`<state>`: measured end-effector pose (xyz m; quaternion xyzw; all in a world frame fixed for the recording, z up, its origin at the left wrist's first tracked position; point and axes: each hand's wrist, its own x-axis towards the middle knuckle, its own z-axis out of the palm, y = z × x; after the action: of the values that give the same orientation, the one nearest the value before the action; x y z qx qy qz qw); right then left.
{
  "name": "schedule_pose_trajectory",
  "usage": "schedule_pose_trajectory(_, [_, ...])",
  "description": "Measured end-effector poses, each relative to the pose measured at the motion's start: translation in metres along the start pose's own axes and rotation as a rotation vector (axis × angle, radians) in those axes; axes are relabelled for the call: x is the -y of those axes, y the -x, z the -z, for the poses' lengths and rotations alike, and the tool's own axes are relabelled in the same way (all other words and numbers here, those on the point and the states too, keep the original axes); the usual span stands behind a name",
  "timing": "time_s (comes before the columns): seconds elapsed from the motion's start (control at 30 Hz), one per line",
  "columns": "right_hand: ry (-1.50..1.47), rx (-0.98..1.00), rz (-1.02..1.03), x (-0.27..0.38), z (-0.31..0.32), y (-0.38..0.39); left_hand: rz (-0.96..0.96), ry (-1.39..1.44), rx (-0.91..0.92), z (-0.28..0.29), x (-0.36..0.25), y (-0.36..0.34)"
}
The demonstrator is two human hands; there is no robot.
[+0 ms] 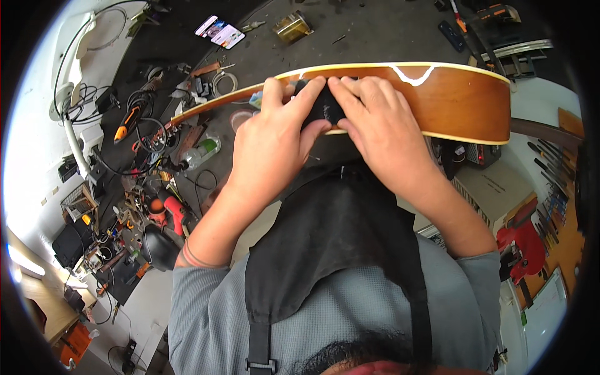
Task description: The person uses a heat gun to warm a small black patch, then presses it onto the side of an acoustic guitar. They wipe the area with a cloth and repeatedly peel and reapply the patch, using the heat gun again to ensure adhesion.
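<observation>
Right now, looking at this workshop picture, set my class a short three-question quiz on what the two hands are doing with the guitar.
1. True or false: both hands press on one dark pad against the side of the acoustic guitar body.
2. Which hand lies nearer the white patch on the guitar's edge binding? A) left hand B) right hand
3. Fill in: the cluttered workbench beyond the guitar holds a lit ____.

Key:
1. True; fingers of both hands meet on the pad.
2. B; the patch sits just beyond the right hand's fingers.
3. Smartphone.
</observation>
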<state>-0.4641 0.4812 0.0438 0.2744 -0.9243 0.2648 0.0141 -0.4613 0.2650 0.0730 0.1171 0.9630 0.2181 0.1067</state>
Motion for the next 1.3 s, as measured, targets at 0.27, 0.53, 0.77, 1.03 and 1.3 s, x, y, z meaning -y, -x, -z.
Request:
schedule_pose_trajectory(0.27, [-0.066,0.0,0.005,-0.01,-0.002,0.004,0.066,-0.025,0.019,0.002,-0.009,-0.002])
schedule_pose_trajectory(0.53, [-0.071,0.012,0.039,-0.017,-0.004,0.006,0.051,-0.068,-0.009,-0.004,-0.007,0.002])
schedule_pose_trajectory(0.77, [-0.06,0.043,0.036,-0.017,-0.004,0.004,0.088,-0.029,0.014,-0.002,-0.005,0.001])
schedule_pose_trajectory(1.03, [-0.068,0.12,0.0,-0.012,0.01,-0.008,0.119,0.107,0.049,0.006,0.001,-0.004])
schedule_pose_trajectory(1.3, [-0.02,0.103,0.027,-0.002,0.014,-0.026,0.119,0.072,0.038,0.009,-0.004,-0.006])
